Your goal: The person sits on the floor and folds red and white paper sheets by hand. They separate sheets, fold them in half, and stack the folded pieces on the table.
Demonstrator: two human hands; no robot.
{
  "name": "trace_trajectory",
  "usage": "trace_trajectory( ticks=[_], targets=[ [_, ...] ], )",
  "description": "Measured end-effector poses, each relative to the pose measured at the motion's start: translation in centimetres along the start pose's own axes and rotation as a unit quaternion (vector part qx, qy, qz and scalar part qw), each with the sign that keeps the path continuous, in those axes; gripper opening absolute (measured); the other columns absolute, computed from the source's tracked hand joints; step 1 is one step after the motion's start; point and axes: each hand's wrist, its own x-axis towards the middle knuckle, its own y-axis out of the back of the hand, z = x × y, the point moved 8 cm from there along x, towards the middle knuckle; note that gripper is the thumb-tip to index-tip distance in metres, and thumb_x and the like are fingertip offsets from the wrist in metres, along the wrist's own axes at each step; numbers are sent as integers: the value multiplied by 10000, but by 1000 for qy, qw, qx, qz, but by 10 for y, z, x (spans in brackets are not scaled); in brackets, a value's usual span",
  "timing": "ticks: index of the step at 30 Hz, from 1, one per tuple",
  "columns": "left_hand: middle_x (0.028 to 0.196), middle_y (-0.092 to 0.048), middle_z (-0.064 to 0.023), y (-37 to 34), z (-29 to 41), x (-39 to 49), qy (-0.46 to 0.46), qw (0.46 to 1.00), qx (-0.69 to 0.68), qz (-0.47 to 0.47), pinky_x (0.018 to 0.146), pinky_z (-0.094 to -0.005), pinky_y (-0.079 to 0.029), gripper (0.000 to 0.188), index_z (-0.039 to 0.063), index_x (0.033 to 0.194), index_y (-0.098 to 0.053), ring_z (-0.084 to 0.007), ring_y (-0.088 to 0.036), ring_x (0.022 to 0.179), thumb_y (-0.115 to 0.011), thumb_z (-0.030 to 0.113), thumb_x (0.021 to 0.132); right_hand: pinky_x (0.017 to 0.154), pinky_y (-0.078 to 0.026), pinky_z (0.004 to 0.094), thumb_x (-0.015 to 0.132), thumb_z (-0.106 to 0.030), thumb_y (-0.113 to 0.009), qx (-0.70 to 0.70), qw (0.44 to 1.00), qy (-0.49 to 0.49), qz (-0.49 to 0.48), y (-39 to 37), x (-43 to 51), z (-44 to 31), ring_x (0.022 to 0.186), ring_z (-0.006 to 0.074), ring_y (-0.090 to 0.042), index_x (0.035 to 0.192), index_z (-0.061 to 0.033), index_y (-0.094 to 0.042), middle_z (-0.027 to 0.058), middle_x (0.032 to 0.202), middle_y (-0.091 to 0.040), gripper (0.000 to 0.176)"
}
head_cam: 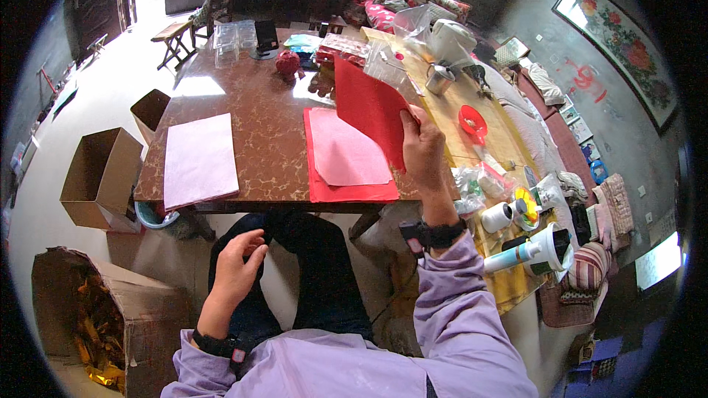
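My right hand (423, 146) grips a red sheet (370, 108) by its right edge and holds it up over the table. Below it, a pink sheet (345, 155) lies on top of larger red sheets (354, 193) near the table's front edge. A stack of pale pink or lilac sheets (200, 160) rests at the left part of the tabletop. Over my lap, my left hand (239, 265) has its fingers slightly bent and apart and holds nothing. Whether the raised red piece is one sheet or more, I cannot tell.
Behind the sheets stand a ball of red yarn (287, 62), clear plastic boxes (227, 38) and a metal pitcher (440, 78). Bottles and a red strainer-like item (473, 121) sit on the yellow-covered table at right. Cardboard boxes (113, 177) stand on the floor at left, one holding gold foil (102, 337).
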Motion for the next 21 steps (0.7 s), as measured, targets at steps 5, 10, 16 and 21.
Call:
trace_trajectory(
  ticks=[5,10,16,21],
  targets=[
    [1223,-629,-120,-8,9,6,59,971,-217,-77,927,-290,-484,442,-4,1308,-530,-170,-610,1083,-659,164,920,803,-500,298,960,-107,-589,379,887,-226,-140,-16,-33,-33,895,125,-635,1105,-14,-661,28,964,-692,187],
    [1441,-454,-106,-47,25,-27,62,837,-501,-211,1130,-398,-292,797,21,1484,-295,-222,-394,1350,-705,340,880,885,-501,326,965,-148,-582,586,694,-346,-236,-68,-108,-96,986,154,-631,1179,-34,-624,47,1082,-674,247],
    [1472,-431,-129,-3,-5,-45,86,717,-689,-54,1109,-460,-350,634,40,1459,-346,-275,-448,1328,-590,315,942,880,-508,319,959,-148,-597,571,642,-436,-268,-107,-166,-121,995,157,-631,1206,-8,-597,63,1123,-657,284],
    [1333,-569,-133,51,-39,-64,140,702,-686,129,1025,-439,-461,426,44,1343,-498,-292,-554,1218,-589,145,940,868,-504,306,952,-134,-604,547,645,-443,-299,-118,-187,-123,983,153,-630,1206,-12,-600,56,1111,-660,282]
  ],
)
